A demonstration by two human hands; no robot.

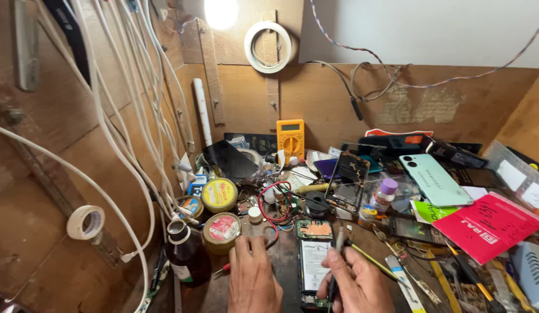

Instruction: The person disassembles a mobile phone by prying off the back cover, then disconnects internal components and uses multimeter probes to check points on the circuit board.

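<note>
1. Right hand [355, 284] fingers pinch a thin metal-tipped tool [337, 255], tip over the opened phone [313, 261]
2. Left hand [252, 278] lies curled, knuckles up, on the worn wooden bench [217, 295] just left of the phone; grasps nothing visible
3. Phone lies flat between both hands, back cover off (white battery label, copper-toned board above)
4. Beyond: two round yellow tins [220, 211], brown glass bottle [187, 252], red and black leads [275, 206]
5. Further back: yellow multimeter [291, 138], mint-green phone [434, 179], glossy red booklet [490, 223]
</note>
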